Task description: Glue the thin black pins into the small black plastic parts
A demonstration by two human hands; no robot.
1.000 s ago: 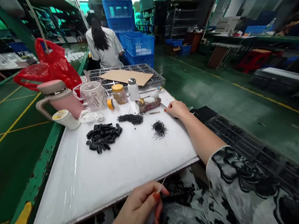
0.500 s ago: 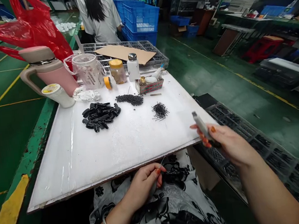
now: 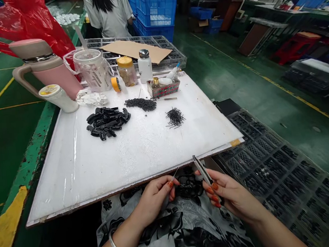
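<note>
Over my lap at the table's front edge, my left hand (image 3: pixel 158 196) pinches a thin, needle-like metal rod (image 3: pixel 175 172) between thumb and forefinger, its tip pointing up. To its right, my right hand (image 3: pixel 229 193) is closed around a utility knife (image 3: pixel 203 171) with a silver-grey body, tilted up and to the left. The two hands are apart. On the white tabletop (image 3: pixel 121 162) lie a heap of curved black plastic parts (image 3: pixel 108 122), a pile of small black rings (image 3: pixel 141 104) and a bunch of short black pins (image 3: pixel 175 117).
Along the back stand a pink tumbler (image 3: pixel 57 77), a white-lidded tub (image 3: pixel 89 70), a yellow-lidded jar (image 3: pixel 127 71), a white bottle (image 3: pixel 145 67) and a small box (image 3: pixel 163 88). Compartment trays (image 3: pixel 286 177) lie low at my right. A person (image 3: pixel 109 16) sits beyond the table.
My right hand has come down and left with the utility knife, closer to my left hand. The left hand keeps its pinch on the rod. The view has shifted slightly.
</note>
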